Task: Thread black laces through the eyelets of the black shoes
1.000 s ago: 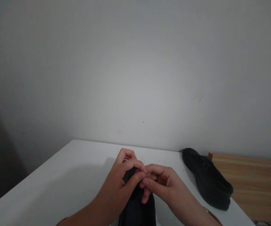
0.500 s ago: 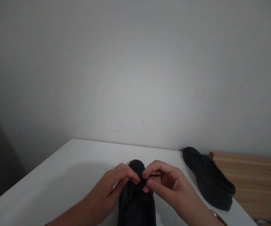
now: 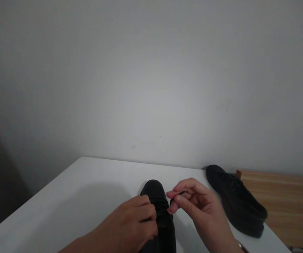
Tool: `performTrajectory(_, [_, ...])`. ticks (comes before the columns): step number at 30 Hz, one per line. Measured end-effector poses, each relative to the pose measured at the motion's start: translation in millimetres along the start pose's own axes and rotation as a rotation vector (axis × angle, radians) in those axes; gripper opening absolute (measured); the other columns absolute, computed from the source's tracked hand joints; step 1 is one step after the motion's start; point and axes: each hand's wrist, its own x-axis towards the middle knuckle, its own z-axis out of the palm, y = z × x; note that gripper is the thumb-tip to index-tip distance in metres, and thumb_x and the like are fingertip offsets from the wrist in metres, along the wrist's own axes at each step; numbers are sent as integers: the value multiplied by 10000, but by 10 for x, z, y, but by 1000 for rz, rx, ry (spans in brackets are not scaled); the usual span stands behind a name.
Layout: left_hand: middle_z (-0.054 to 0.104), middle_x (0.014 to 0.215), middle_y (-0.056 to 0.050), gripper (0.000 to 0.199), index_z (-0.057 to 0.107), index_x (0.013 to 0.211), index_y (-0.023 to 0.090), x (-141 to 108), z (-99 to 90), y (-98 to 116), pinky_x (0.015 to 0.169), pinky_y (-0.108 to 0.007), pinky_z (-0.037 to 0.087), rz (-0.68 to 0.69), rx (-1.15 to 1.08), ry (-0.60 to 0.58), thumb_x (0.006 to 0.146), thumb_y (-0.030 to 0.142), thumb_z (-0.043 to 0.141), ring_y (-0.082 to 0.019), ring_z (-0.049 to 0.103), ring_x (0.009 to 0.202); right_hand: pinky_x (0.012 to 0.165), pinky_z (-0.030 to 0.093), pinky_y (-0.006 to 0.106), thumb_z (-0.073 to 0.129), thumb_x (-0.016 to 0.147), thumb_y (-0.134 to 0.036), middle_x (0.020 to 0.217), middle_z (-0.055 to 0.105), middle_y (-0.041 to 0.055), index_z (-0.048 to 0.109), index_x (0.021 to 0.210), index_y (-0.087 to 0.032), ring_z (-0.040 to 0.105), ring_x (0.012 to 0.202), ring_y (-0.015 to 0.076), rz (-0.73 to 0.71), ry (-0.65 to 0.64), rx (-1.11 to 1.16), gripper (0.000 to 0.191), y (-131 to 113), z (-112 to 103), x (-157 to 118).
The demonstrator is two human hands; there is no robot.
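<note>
While both hands are up over the near black shoe [image 3: 165, 228], right hand [image 3: 193, 203] has its grip closed on a thin black lace [image 3: 181, 193], pinched between thumb and fingers, a short bit sticking out. Left hand [image 3: 138, 221] lies against the left side of that shoe, fingers curled in; can't tell whether this grip has lace in it. Near shoe sits on the white surface [image 3: 72, 200] at bottom centre, toe pointing to the wall [image 3: 151, 88], lace rows across its top, heel end cut off by the frame. Metallic band [image 3: 242, 246] on right wrist, mostly out of frame.

Surface: plain, white, back edge running along the wall, broad soft shadow left of the hands. Second black shoe [image 3: 236, 202] at its right edge, laced, toe nearest the wall, well apart from the first. Wood-grain board [image 3: 280, 207] just beyond that edge; unclear what it belongs to.

Room: dim, plain grey-white wall fills most of the view, brightest mid-frame, darker toward the corners. Small dark speck [image 3: 160, 136] low on the wall, faint smudges nearby and to the right. Lower left beyond the surface very dark, no detail readable.
</note>
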Motion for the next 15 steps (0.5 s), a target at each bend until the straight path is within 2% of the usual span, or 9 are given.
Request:
performTrajectory(2, [654,826,-2,181,608,794,195,0,80,-47,761,-224,440,-26,-115,48,838,38,530,-135,562,801,643,530,213,724,791,-249,787,730,45,657,838,-187,673,623,111,-28,26,11,102,45,-12,-23])
performTrajectory(3, [661,827,-6,175,605,811,193,3,114,-70,757,-227,439,-82,-214,70,853,55,506,-134,571,802,644,534,213,721,794,-235,788,732,42,660,838,-192,676,623,112,-43,32,22,87,71,-17,-38])
performTrajectory(7, [682,754,-7,100,601,817,179,65,221,-121,686,-231,440,-500,-728,121,864,185,513,-135,613,729,621,549,213,689,817,-183,813,737,22,667,851,-221,684,622,113,-96,5,103,56,171,-1,-119])
performTrajectory(9, [680,705,-8,109,611,785,165,127,265,-111,667,-240,436,-658,-894,141,836,241,550,-144,613,695,631,556,227,673,828,-166,812,732,14,669,853,-230,687,639,119,-113,-30,136,69,198,37,-161])
performTrajectory(12, [655,660,-7,134,652,726,150,209,308,-68,625,-239,417,-751,-945,155,775,262,598,-146,587,656,669,557,262,643,843,-137,786,719,19,677,883,-232,690,672,136,-190,-129,93,109,195,100,-199])
performTrajectory(15, [606,636,4,146,671,662,154,223,307,-22,617,-236,397,-701,-848,118,750,256,616,-140,554,651,661,552,276,603,852,-102,779,713,44,686,920,-222,685,694,154,-336,-181,-74,161,175,134,-201])
